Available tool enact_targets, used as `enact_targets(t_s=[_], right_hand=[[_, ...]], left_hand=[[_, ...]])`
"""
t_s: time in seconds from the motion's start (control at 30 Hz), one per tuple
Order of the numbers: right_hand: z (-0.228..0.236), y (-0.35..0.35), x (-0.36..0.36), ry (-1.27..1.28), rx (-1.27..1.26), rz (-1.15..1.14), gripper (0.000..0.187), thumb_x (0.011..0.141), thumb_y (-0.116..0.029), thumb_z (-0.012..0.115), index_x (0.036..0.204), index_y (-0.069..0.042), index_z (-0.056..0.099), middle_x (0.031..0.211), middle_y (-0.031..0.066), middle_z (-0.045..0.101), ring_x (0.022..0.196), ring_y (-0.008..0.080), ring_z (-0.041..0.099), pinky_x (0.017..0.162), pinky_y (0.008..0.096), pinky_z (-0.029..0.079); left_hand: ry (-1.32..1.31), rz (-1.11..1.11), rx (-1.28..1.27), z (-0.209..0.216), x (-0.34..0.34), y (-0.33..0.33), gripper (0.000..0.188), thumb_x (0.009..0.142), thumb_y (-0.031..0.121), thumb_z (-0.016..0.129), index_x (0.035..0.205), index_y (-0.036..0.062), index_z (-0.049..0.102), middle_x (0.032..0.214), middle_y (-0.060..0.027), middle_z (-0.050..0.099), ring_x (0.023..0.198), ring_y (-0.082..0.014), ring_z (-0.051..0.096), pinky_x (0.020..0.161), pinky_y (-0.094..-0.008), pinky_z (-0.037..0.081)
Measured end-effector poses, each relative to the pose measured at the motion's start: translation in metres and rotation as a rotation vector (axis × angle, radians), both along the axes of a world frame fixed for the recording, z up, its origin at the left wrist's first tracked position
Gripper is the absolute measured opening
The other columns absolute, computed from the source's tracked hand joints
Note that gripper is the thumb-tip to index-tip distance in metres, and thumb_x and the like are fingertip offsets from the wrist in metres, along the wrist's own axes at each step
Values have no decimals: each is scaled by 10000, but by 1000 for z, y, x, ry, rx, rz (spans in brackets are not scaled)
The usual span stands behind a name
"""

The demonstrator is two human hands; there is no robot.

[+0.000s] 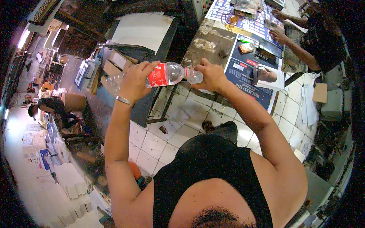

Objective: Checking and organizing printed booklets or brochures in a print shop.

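Note:
My left hand (136,80) is wrapped round a clear plastic bottle (175,73) with a red label. The bottle is tipped nearly level, its neck pointing right. At its mouth is a small clear cup (195,77), held in the closed fingers of my right hand (213,75). Mouth and cup overlap in the view, so I cannot tell whether they touch. Whether any liquid is running is too small to see. Both hands are raised in front of me, over the gap between the dark machine bench and the worktable.
A dark machine bench (163,45) with a white sheet (142,30) stands ahead left. On the right, a worktable (205,41) bears printed sheets (237,78) and a small orange box (245,48). Another person (323,41) works there. Further left, someone bends near paper stacks (70,178).

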State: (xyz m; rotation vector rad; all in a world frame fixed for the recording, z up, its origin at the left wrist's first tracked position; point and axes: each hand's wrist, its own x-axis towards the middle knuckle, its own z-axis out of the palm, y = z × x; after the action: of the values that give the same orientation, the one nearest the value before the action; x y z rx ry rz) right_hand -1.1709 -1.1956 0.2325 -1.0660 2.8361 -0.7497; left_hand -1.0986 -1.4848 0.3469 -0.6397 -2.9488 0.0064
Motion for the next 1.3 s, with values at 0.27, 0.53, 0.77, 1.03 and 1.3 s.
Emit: enact_targets(t_s=[0.27, 0.53, 0.77, 1.03, 1.3], right_hand=[[2, 0, 0, -18, 14, -9, 697, 677, -568, 805, 1204, -144, 637, 1127, 128, 551, 1009, 355, 643, 808, 477, 552], [-6, 1, -1, 35, -50, -7, 656, 669, -543, 821, 1163, -146, 649, 1113, 114, 547, 962, 354, 645, 779, 482, 551], [-5, 2, 0, 41, -41, -6, 637, 680, -531, 818, 1132, -116, 648, 1099, 116, 541, 929, 360, 642, 747, 485, 549], [-7, 1, -1, 60, -47, -14, 643, 675, -538, 818, 1121, -108, 648, 1077, 113, 538, 923, 358, 641, 739, 487, 546], [-7, 0, 1, 89, -65, -9, 638, 676, -546, 815, 1105, -105, 646, 1062, 110, 540, 904, 358, 644, 731, 487, 544]], left_hand=[[-26, 10, -24, 3, -2, 2, 964, 558, 27, 833, 1433, 227, 483, 1251, -114, 591, 1136, -333, 584, 973, -444, 480], [-50, 15, -19, 4, -3, 4, 985, 542, 15, 838, 1436, 221, 478, 1279, -148, 593, 1182, -359, 576, 1008, -455, 475], [-23, -9, -36, 6, -4, 6, 902, 610, 19, 795, 1432, 215, 479, 1236, -87, 583, 1116, -315, 577, 967, -439, 484], [2, -14, -68, 5, -5, 4, 925, 600, 33, 810, 1438, 226, 470, 1231, -82, 584, 1101, -308, 580, 955, -438, 488], [-34, 13, -99, 8, -5, 6, 930, 594, 44, 813, 1442, 215, 473, 1265, -114, 590, 1168, -333, 580, 989, -449, 476]])
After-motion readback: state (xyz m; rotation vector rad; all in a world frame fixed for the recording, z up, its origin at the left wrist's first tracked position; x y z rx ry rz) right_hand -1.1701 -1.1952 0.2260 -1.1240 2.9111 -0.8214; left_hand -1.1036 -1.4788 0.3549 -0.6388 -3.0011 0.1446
